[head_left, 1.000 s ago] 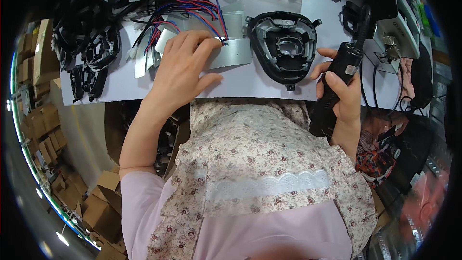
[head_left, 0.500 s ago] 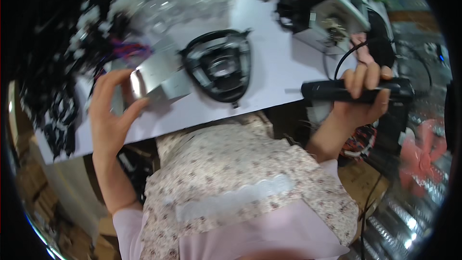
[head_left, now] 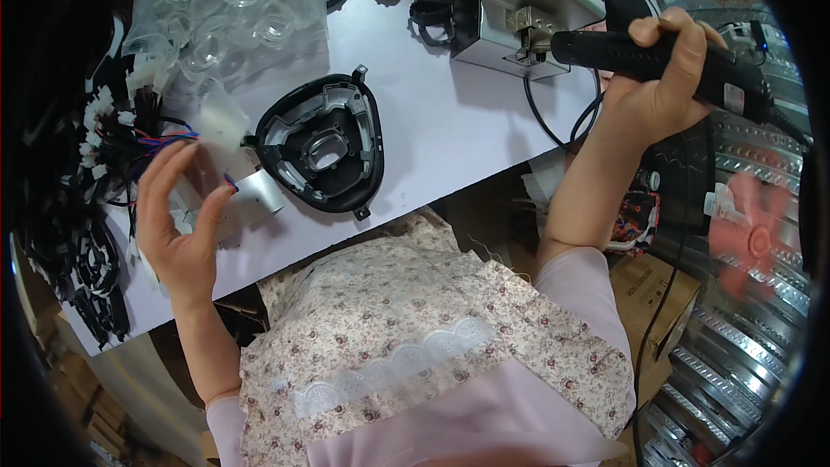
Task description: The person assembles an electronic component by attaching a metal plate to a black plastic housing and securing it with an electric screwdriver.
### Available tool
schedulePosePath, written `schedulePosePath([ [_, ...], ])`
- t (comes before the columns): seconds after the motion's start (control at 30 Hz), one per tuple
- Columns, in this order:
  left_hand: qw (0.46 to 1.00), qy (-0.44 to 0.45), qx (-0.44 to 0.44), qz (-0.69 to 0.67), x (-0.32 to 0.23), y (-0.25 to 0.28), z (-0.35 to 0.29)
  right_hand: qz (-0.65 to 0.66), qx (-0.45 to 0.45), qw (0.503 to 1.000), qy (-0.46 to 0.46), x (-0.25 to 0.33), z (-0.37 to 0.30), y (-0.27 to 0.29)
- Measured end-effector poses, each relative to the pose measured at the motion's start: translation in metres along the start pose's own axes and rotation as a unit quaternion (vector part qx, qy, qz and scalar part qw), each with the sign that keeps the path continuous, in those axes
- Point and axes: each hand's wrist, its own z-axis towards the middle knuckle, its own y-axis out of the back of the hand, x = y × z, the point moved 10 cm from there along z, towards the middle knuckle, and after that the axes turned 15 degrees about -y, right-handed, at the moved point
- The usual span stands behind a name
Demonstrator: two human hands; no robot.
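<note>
My right hand (head_left: 661,91) is wrapped round a black electric screwdriver (head_left: 644,56) with a cord at its back end. The driver's tip meets the metal outlet on the front of a white and black screw feeder (head_left: 491,30). At the left, my left hand (head_left: 181,225) has thumb and fingers apart. It hovers beside a shiny silver metal piece (head_left: 262,192), whose far side is partly hidden. A black shield-shaped plastic housing (head_left: 373,164) with grey inner trim and a clear lens in its middle lies on the table between my hands.
A clear bag of round transparent parts (head_left: 233,0) lies at the back left. Bundled wires with white connectors (head_left: 99,121) heap along the left edge. Black ring-shaped parts (head_left: 432,13) sit beside the feeder. A pink fan (head_left: 756,240) and a cardboard box (head_left: 648,294) stand at the right.
My right hand has raised the screwdriver from the table's front right edge to the feeder outlet. My left hand remains open beside the silver piece. The whole view has shifted.
</note>
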Motion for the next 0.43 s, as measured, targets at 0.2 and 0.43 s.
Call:
schedulePosePath([
  [0.2, 0.993, -0.097, -0.019, 0.068, -0.026, -0.003, 0.023, -0.064, 0.056, 0.996, -0.006, -0.005, 0.017, -0.040],
  [0.43, 0.999, 0.005, 0.030, -0.033, 0.001, -0.022, 0.017, -0.098, -0.029, 0.994, 0.048, 0.001, 0.006, -0.020],
])
